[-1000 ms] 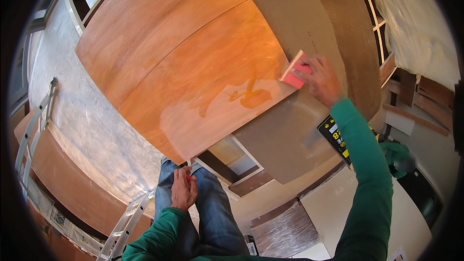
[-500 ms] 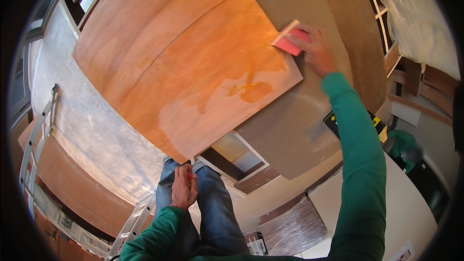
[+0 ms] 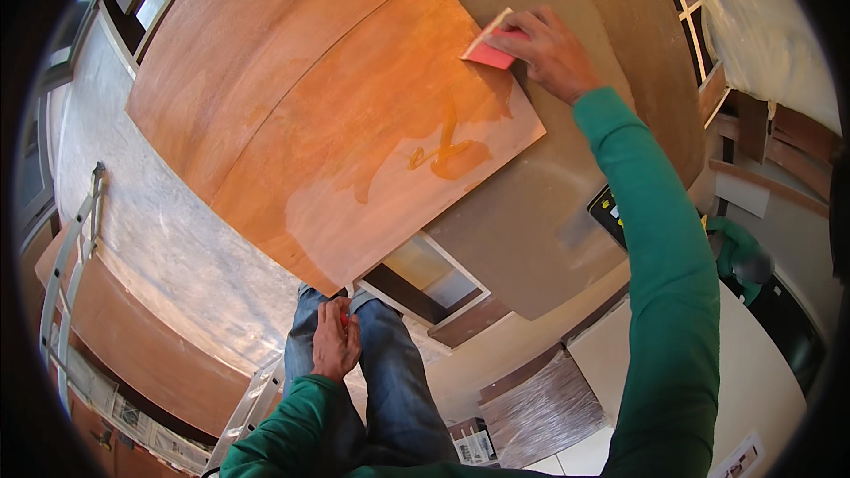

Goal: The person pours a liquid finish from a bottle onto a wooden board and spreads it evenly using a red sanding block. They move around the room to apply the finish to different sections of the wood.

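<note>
My right hand [image 3: 556,55] grips a flat pink-red spreader [image 3: 491,53] with a pale straight edge. The edge rests on the right border of a thin orange-brown wooden sheet [image 3: 292,71], whose surface is mostly wet and glossy. A thicker amber puddle of liquid [image 3: 460,158] lies near the sheet's lower right corner, where a paler strip looks dry. Low in the middle, my left hand [image 3: 335,343] is closed in front of my jeans, just below the sheet's near corner. A bit of red shows between its fingers; the rest of that thing is hidden.
Under the sheet spreads a brown curved surface [image 3: 531,239] with a framed opening [image 3: 425,279]. Metal ladders [image 3: 66,292] stand at the left and by my left arm. A black case [image 3: 607,217] lies beside my right forearm. Another person in green [image 3: 742,252] is at far right.
My right hand and the spreader have moved up and left along the sheet's right border. My left hand stays in place, and the whole view has shifted slightly.
</note>
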{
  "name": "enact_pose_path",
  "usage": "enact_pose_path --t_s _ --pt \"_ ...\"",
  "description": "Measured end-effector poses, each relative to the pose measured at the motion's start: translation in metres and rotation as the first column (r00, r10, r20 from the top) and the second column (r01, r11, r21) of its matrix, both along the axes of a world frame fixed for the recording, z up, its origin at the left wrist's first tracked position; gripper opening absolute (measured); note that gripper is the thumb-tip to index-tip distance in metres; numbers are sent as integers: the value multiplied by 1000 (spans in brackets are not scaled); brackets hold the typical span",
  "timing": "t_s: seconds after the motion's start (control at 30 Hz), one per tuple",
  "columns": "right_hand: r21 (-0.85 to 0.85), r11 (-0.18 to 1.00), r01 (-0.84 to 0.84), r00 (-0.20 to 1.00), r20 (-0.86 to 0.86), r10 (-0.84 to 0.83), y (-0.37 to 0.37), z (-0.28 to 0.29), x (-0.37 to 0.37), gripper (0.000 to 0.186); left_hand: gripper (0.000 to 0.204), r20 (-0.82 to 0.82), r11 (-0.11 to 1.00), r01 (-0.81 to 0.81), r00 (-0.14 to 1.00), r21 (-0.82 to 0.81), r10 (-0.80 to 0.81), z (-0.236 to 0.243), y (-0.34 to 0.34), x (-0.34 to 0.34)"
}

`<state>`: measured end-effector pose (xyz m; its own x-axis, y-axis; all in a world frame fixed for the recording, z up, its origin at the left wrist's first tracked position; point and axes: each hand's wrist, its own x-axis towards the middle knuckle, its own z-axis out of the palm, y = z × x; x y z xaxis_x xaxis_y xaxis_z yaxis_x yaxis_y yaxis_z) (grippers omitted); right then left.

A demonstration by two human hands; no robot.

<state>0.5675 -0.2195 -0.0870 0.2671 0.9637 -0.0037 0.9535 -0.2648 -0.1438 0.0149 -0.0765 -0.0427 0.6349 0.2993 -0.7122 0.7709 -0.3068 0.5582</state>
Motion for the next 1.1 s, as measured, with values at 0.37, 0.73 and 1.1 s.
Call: enact_pose_path --t_s 0.37,0.73,1.1 --pt "-194 975 107 991 -53 -119 -130 28 -79 63 33 11 1000 -26 1000 5 26 3 -1 1" --pt "-127 979 160 987 19 -159 -128 17 -73 65 32 1 1000 12 1000 1 -12 -1 -2 -4" --pt "149 956 -253 939 -198 280 8 27 -94 25 33 -27 1000 20 999 5 -20 2 -9 -3"
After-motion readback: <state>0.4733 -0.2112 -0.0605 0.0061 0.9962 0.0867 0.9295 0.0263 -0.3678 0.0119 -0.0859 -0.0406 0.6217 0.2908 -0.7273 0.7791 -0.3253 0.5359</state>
